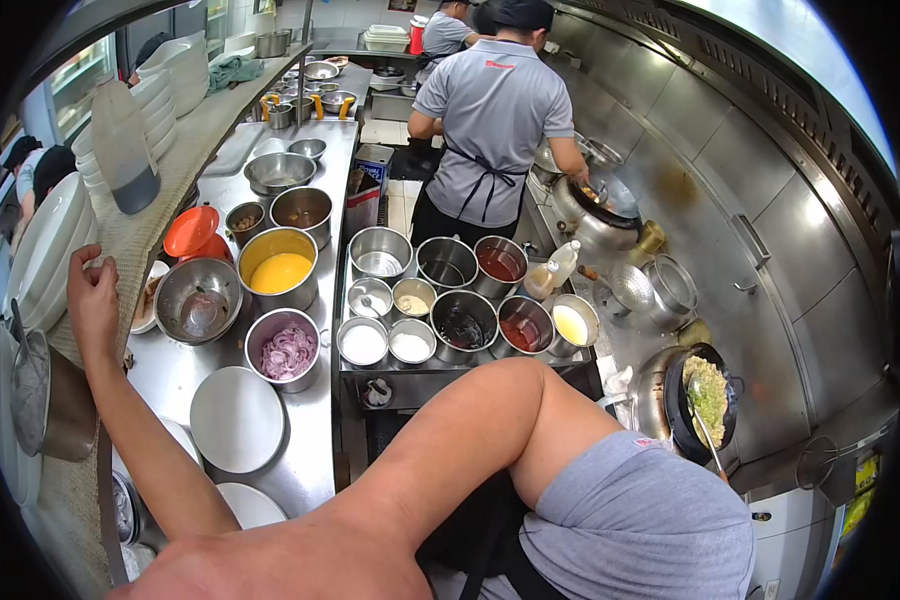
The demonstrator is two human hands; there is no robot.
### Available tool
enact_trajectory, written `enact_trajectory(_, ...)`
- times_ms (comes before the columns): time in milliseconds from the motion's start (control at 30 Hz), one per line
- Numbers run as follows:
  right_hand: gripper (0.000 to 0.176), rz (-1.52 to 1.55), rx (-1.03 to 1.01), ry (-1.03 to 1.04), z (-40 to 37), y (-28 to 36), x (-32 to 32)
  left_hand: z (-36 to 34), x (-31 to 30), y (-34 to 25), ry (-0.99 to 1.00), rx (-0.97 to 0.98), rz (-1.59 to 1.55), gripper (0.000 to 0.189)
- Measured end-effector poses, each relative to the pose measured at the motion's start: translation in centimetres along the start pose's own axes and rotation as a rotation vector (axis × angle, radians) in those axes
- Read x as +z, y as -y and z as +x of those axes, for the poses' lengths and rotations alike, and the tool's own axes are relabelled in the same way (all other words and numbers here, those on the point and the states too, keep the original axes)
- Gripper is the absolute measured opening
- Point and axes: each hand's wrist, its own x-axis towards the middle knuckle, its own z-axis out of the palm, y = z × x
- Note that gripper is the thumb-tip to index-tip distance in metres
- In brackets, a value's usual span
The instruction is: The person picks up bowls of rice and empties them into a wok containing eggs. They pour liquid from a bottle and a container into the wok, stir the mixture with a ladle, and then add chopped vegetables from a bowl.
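Observation:
My left hand (92,290) is raised at the left, next to the shelf edge and a stack of white plates (52,250). Its fingers are loosely bent and apart, with nothing visible between them. A bare arm in a grey sleeve crosses the bottom very close to the camera; my right hand is not visible. Beyond my left forearm are a steel bowl (185,325), a pot of yellow liquid (295,245), a pot of sliced onions (305,330) and a white plate (237,419).
Pots of sauces and powders fill the middle counter (375,378). A wok (678,400) at the right holds yellow-green food and a ladle. A co-worker (490,120) in grey stands at another wok (610,200); another person (442,38) is farther back.

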Motion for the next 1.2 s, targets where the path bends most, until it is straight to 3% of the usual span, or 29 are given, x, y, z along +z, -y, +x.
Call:
enact_trajectory(67, 0.035, -0.289, 0.376, -0.100, -0.1, 2.8, 0.9, 0.0, 0.1, 0.1, 0.000, 0.015, -0.006, 0.025)
enact_trajectory(167, 0.035, -0.314, 0.416, -0.074, 0.0, 2.9, 0.9, -0.2, 0.0, -0.2, 0.001, 0.013, -0.017, 0.025)
enact_trajectory(267, 0.036, -0.302, 0.293, -0.117, 0.3, 2.2, 1.6, 0.0, 0.0, 0.0, 0.002, 0.006, -0.032, 0.024)
enact_trajectory(600, 0.037, -0.409, 0.367, -0.024, -0.1, 2.9, 1.2, -0.2, 0.0, -0.2, 0.018, -0.006, -0.040, 0.024)
enact_trajectory(667, 0.037, -0.351, 0.214, -0.105, 0.3, 2.4, 1.8, -0.1, 0.2, 0.1, 0.008, -0.003, -0.067, 0.024)
enact_trajectory(867, 0.037, -0.351, 0.366, -0.056, -0.5, 3.3, 1.1, 0.1, 0.1, 0.3, -0.008, -0.009, -0.062, 0.024)
enact_trajectory(1100, 0.038, -0.420, 0.217, -0.029, -0.1, 3.1, 1.4, 0.0, 0.1, 0.4, -0.022, -0.009, -0.027, 0.025)
enact_trajectory(1200, 0.040, -0.327, 0.362, -0.069, -0.7, 3.5, 1.2, 0.1, 0.0, 0.6, -0.002, -0.006, -0.042, 0.025)
